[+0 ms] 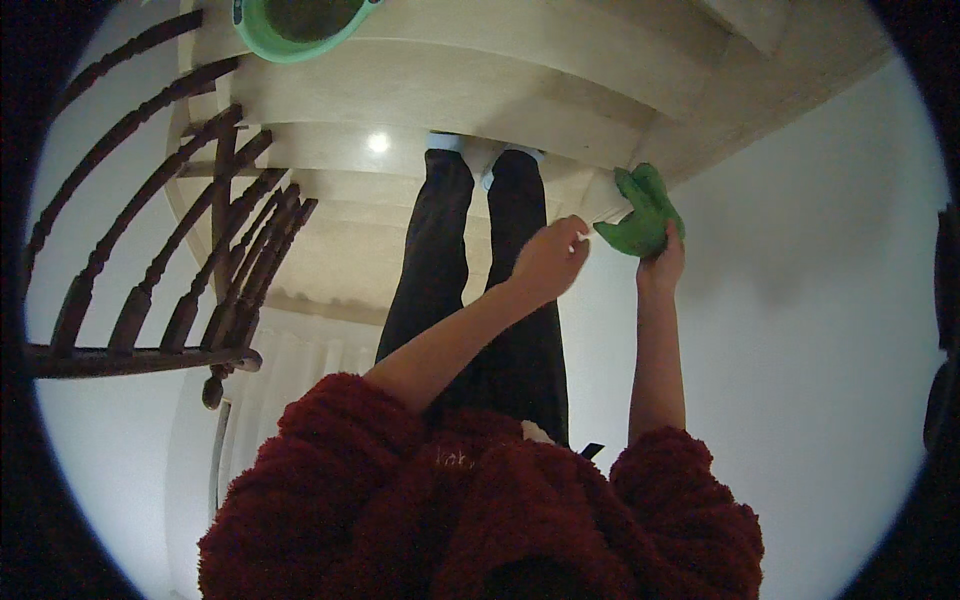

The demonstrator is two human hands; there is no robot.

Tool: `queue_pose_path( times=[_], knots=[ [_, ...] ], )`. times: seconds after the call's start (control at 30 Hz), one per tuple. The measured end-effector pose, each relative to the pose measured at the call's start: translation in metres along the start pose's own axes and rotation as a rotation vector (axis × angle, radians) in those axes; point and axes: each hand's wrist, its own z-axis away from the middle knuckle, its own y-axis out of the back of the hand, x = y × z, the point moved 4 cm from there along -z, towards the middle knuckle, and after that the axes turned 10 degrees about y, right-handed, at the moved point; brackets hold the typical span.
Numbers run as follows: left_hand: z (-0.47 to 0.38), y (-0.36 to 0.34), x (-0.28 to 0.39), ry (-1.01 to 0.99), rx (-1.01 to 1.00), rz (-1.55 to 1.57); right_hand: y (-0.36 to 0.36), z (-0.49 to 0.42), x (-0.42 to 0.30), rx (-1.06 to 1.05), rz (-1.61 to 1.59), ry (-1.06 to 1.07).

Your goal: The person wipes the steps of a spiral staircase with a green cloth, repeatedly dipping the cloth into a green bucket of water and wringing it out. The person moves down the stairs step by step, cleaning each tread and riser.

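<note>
My right hand (663, 259) grips a green cloth (643, 217) by its lower part, and the folded cloth sticks up beyond my fingers beside the wall. Just left of it, my left hand (551, 255) has its fingers curled around a small white scrap (577, 241), too small to name. A narrow gap separates the left fingertips from the cloth's pointed corner. Both hands are in front of my legs in dark trousers (439, 247).
Pale stair steps (450, 82) run under and around my feet. A light green basin (289, 52) with dark liquid stands on a step at the upper left. Dark wooden balusters (135, 311) and a handrail (135, 364) line the left. A white wall (787, 315) borders the right.
</note>
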Motion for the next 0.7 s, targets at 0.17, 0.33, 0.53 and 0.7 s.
queue_pose_path(
  times=[0.17,0.33,0.53,0.7],
  knots=[
    [-0.046,0.08,-0.024,0.143,0.139,-0.05,-0.037,-0.002,0.017,0.025,-0.064,0.038],
    [-0.074,0.127,-0.051,0.086,0.197,-0.02,-0.042,0.005,0.026,0.104,-0.051,0.087],
    [-0.087,0.173,-0.087,0.182,0.251,0.156,-0.024,-0.002,0.023,0.142,0.095,0.177],
    [-0.109,0.17,-0.08,0.133,0.255,0.199,-0.029,-0.028,0.046,0.054,-0.11,0.002]
  ],
)
